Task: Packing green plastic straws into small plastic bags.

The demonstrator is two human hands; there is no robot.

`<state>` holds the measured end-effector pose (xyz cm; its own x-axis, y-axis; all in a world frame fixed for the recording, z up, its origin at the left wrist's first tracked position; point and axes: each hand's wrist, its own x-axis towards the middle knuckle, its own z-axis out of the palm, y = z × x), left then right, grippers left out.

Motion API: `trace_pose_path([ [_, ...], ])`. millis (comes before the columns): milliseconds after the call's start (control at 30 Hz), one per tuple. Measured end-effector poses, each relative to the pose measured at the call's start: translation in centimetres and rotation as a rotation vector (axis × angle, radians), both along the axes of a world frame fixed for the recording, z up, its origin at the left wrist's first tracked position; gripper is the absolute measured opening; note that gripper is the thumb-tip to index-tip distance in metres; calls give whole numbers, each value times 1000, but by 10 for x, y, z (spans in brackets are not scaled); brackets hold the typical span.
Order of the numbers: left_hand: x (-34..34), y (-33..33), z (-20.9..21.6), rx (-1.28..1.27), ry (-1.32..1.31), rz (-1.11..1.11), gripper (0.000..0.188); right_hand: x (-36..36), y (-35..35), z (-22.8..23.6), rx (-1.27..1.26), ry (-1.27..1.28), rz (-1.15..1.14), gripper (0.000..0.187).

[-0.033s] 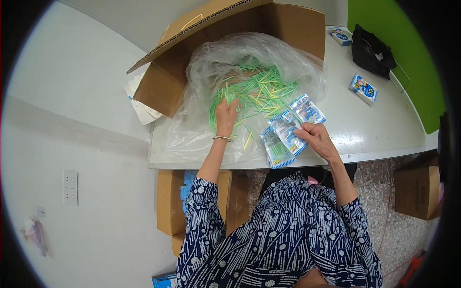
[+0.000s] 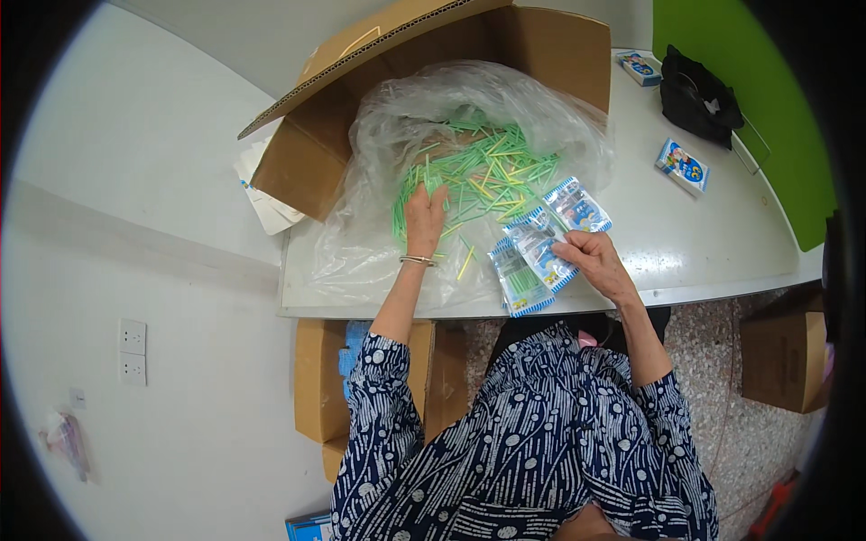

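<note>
My left hand [image 2: 426, 215] is closed on a few thin green sticks at the near left side of a loose pile. The pile of green and yellow sticks [image 2: 492, 176] lies on a clear plastic bag [image 2: 388, 108] spread out of a cardboard box. My right hand [image 2: 594, 261] pinches several small blue-and-white plastic packets, fanned out over the table's near edge. The leftmost packet [image 2: 521, 279] shows green sticks through its clear window. Another packet [image 2: 579, 209] points away toward the pile's right side.
The open cardboard box [image 2: 564, 54] stands on its side behind the bag on the white table [image 2: 722, 243]. Rightward are a black bag [image 2: 696, 99] and two small printed boxes, one nearer [image 2: 683, 167]. Below the table are a carton [image 2: 316, 379] and a brown box [image 2: 783, 356].
</note>
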<state>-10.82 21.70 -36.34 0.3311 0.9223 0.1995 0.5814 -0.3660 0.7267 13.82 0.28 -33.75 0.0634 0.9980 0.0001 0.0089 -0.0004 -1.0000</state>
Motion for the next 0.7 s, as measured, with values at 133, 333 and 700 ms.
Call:
trace_pose_path([
  [133, 11, -7, 1, 108, -229, -19, 24, -1, -2, 3, 2, 24, -13, 29],
  [333, 15, -16, 24, -242, -284, -57, 18, 0, -2, 7, -6, 20, 8, 30],
  [700, 24, -25, 36, -368, -360, -31, 18, 2, -3, 3, -13, 36, 14, 33],
])
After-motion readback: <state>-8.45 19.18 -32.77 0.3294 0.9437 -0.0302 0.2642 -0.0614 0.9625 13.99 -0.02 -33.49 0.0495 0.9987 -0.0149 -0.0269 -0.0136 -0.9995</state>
